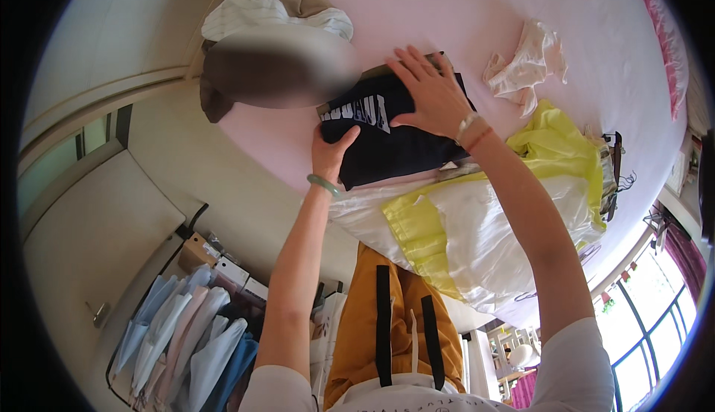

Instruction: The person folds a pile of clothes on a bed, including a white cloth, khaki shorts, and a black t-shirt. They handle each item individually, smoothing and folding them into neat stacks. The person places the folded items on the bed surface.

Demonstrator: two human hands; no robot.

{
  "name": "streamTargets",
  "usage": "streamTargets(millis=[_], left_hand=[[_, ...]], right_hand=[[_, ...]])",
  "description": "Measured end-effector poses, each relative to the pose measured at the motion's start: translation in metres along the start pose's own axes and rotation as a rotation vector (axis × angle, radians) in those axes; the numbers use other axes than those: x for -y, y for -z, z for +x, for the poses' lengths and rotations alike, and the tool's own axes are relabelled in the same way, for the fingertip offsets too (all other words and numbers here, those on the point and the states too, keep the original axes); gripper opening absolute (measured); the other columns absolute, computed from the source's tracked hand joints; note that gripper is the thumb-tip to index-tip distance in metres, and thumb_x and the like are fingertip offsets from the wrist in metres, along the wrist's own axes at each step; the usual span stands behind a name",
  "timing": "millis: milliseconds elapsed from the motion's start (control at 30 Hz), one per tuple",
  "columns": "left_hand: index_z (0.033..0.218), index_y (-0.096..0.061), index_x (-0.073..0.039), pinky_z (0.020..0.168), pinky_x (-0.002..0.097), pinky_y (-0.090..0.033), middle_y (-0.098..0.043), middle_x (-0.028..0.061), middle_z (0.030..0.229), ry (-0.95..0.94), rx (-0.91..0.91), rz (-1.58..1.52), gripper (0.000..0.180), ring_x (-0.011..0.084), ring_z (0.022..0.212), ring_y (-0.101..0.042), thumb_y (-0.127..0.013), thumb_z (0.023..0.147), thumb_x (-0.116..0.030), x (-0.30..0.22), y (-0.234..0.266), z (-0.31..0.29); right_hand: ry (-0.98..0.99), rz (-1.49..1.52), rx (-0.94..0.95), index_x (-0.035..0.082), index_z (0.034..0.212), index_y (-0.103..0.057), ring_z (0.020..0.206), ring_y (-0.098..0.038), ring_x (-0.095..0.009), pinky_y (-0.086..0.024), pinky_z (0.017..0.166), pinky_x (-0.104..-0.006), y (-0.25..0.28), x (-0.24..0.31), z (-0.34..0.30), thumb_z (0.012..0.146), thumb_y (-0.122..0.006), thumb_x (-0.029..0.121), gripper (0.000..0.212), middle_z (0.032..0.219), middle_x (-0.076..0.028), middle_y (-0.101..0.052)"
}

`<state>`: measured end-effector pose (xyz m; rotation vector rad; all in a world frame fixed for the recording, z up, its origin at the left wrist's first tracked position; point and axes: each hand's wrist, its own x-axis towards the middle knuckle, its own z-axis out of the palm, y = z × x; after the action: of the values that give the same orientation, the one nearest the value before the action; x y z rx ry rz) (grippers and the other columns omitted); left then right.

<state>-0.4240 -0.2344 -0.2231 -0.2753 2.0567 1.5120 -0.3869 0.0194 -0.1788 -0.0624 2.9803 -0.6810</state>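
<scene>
A folded dark shirt (376, 148) with large white lettering lies on the pink bed sheet (424, 10). At its left edge is my left hand (330, 155), its thumb on top of the cloth and the other fingers partly hidden along the edge. My right hand (432, 99) rests flat across the shirt's upper right part, fingers spread. An olive-brown strip of cloth shows along the shirt's far edge.
Yellow-and-white satiny clothing (477, 218) is spread nearer me, beside dark hangers (614, 181). Pale pink underwear (530, 66) lies at the far right. A striped garment (246, 10) and brown cloth (217, 84) lie far left. Hanging clothes (186, 337) are at lower left.
</scene>
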Motion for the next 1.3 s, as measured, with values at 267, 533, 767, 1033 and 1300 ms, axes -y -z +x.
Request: streamTargets(millis=[267,533,767,1033,1300], left_hand=[[0.114,-0.061,-0.003,0.088,0.0275,-0.048,-0.066,0.0021,0.104,0.061,0.293,-0.053,0.053,0.0122,0.097,-0.060,-0.087,0.068,-0.013,-0.024,0.003,0.009],[0.112,-0.061,0.000,0.085,0.0263,-0.049,-0.065,0.0011,0.099,-0.264,0.460,0.131,0.040,0.0093,0.090,-0.058,-0.079,0.080,-0.015,-0.055,0.002,-0.014],[0.130,-0.054,0.001,0.090,0.0273,-0.046,-0.065,0.0040,0.108,-0.238,0.612,0.060,0.049,0.0081,0.099,-0.055,-0.072,0.086,-0.011,-0.122,0.013,-0.049],[0.142,-0.041,-0.002,0.095,0.0299,-0.046,-0.063,0.0120,0.120,-0.057,1.082,-0.485,0.078,0.0179,0.105,-0.062,-0.031,0.096,-0.064,-0.266,0.098,-0.153],[0.142,-0.041,-0.003,0.098,0.0318,-0.045,-0.061,0.0118,0.124,0.103,0.797,-1.121,0.077,0.0195,0.109,-0.060,-0.032,0.096,-0.064,-0.227,0.094,-0.262]], right_hand=[[0.057,0.003,0.426,0.009,0.135,-0.045,0.111,-0.056,-0.033,-0.037,0.102,-0.0442,-0.003,-0.005,0.054,0.061,-0.080,0.057,0.095,0.110,-0.015,-0.064],[0.013,0.168,0.492,0.007,0.109,-0.059,0.097,-0.062,-0.036,-0.049,0.082,-0.0428,0.047,-0.007,0.025,0.063,-0.080,0.051,0.067,0.099,-0.016,-0.066],[-0.045,0.214,0.445,0.011,0.114,-0.064,0.087,-0.065,-0.038,-0.050,0.075,-0.0453,0.102,0.026,-0.025,0.073,-0.074,0.048,0.057,0.089,-0.017,-0.068],[-0.074,1.058,0.286,0.001,0.118,-0.061,0.093,-0.060,-0.010,-0.048,0.087,-0.0290,0.237,0.140,-0.112,0.076,-0.082,0.023,0.051,0.102,-0.003,-0.069],[-0.428,1.425,-0.190,0.001,0.121,-0.056,0.100,-0.058,-0.012,-0.046,0.090,-0.0276,0.252,0.265,-0.149,0.085,-0.073,0.017,0.043,0.110,-0.003,-0.064]])
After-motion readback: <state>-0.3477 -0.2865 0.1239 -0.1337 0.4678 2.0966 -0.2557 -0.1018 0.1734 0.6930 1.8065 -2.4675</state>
